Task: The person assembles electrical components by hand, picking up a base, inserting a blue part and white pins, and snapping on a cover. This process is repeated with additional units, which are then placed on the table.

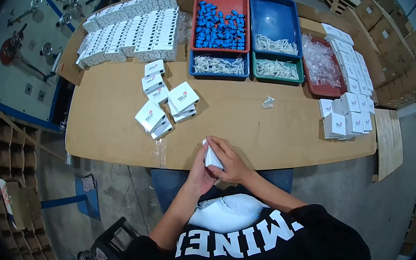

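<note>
A small white box (211, 156) is held between my two hands at the table's front edge. My left hand (200, 173) grips it from the left side. My right hand (229, 161) wraps over its right side, fingers pointing away from me. The palms hide part of the box. Ahead and to the left, several white boxes with a red logo (150, 116) lie in small stacks. A small clear plastic bag (268, 102) rests on the cardboard-covered table (239, 131) to the right.
At the back stand a red tray (196, 8) of blue plugs, blue trays (273, 7) and a green tray (276, 79) with white pieces. A red tray (340, 93) holds clear bags. White boxes stand in rows at back left (130, 33) and right (351, 77).
</note>
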Demonstrator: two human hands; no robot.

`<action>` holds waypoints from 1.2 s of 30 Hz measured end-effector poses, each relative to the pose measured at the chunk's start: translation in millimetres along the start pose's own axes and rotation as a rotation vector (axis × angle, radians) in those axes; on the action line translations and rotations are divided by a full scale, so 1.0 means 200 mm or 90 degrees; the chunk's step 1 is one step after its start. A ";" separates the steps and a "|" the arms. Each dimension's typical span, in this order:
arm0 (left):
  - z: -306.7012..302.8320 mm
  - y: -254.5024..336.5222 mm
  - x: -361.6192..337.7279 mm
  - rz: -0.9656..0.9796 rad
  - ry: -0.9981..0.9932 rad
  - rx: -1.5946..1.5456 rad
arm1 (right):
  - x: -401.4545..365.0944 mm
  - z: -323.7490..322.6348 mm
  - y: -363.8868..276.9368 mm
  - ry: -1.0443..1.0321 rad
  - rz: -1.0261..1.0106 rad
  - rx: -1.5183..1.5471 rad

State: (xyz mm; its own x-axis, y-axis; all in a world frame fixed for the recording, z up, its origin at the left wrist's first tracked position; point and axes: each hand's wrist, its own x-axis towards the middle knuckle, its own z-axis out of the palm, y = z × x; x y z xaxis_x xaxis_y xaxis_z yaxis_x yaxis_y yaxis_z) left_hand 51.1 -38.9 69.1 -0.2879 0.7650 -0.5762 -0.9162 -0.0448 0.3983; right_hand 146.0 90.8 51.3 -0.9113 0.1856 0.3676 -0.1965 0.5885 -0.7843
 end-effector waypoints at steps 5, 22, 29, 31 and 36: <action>0.08 -0.01 -0.02 -0.027 0.058 0.009 | -0.02 0.02 -0.01 0.027 0.053 0.027; 0.00 -0.12 0.06 0.053 0.043 -0.063 | -0.07 0.13 0.10 0.232 0.100 0.151; -0.05 -0.04 0.02 0.040 -0.142 -0.168 | -0.06 -0.23 0.36 0.438 0.550 0.283; -0.04 -0.03 0.02 0.043 -0.118 -0.132 | -0.05 -0.26 0.37 0.460 0.490 0.103; 0.05 0.00 -0.03 0.084 -0.047 0.156 | 0.01 -0.31 0.19 0.493 0.199 -0.486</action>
State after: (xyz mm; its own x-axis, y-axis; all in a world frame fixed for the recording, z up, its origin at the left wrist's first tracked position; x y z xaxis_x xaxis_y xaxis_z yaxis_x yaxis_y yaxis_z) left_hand 55.5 -36.4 79.5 -0.3703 0.8078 -0.4586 -0.7748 0.0037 0.6322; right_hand 159.2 162.6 54.6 -0.3599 0.6900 0.6280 0.5143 0.7083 -0.4836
